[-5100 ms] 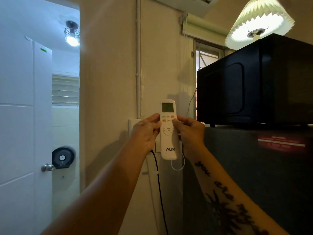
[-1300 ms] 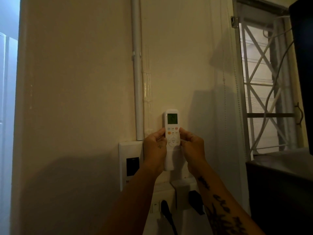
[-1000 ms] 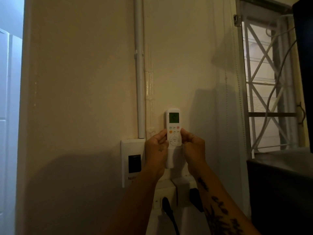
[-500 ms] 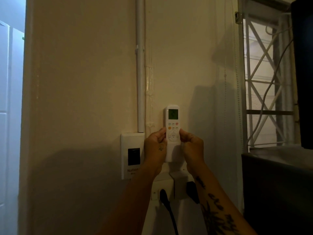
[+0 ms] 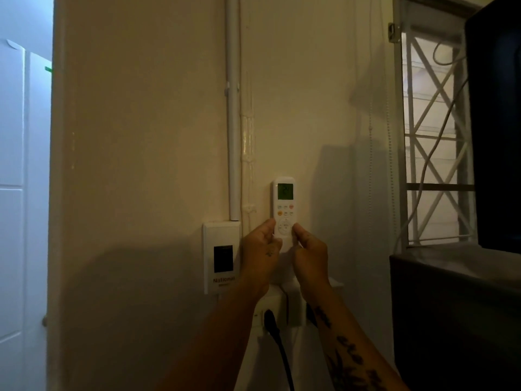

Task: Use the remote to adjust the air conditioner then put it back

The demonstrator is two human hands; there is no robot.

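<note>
**Desk:** What is in the frame?

**Photographer:** A person's two hands hold a white air-conditioner remote [image 5: 284, 213] upright against a cream wall [image 5: 146, 165]. The left hand [image 5: 260, 256] grips its left edge, the right hand [image 5: 311, 256] its right edge, fingers closed on the lower half. The green display is lit, the buttons face the camera.

**Desk:** And around it?

**Photographer:** A white conduit pipe [image 5: 234, 108] runs down the wall to a white switch box marked "National" [image 5: 221, 256], just left of the left hand. Below the wrists sit white outlets with a black plug and cable [image 5: 277, 342]. To the right, a window with a white lattice grille [image 5: 431, 136]; a tattooed right forearm [image 5: 355, 359] crosses the foreground. Whether the remote's lower end sits in a holder cannot be told; the hands hide it.
</note>
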